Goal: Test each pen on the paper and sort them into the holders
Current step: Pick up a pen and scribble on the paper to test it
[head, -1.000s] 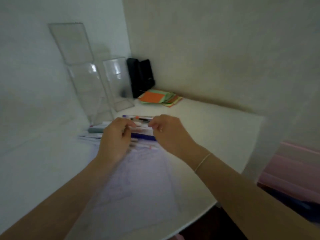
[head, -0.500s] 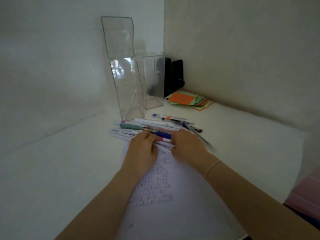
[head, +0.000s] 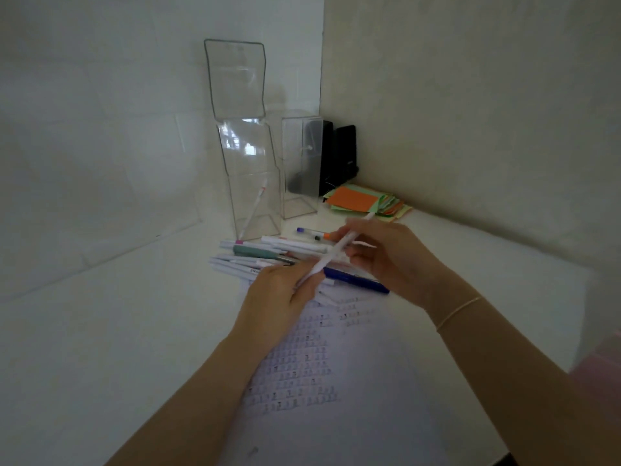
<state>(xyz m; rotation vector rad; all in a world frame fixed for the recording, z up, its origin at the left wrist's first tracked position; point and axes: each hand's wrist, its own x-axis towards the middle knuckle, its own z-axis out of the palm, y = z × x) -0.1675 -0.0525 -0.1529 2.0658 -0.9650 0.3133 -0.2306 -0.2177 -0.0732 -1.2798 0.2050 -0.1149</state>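
Note:
A white pen [head: 339, 249] is lifted above the desk, held at a slant between both hands. My left hand [head: 280, 299] pinches its lower end and my right hand [head: 393, 255] grips its upper part. Beneath them lies a pile of pens [head: 265, 255], among them a blue pen [head: 356, 280] and a grey-green one. The paper [head: 322, 381], covered with small marks, lies in front of me. A tall clear holder [head: 250, 183] with one white pen leaning inside stands behind the pile. A shorter clear holder [head: 300, 166] stands to its right.
A stack of orange and green paper notes [head: 364, 201] lies near the wall corner. Black boxes [head: 339, 156] stand behind the shorter holder. The white desk's edge [head: 504, 452] runs along the lower right, with something pink beyond it.
Both hands rested low on the pen pile before. Now they have lifted a white pen off the pile and hold it slanted between them. The camera view has shifted slightly.

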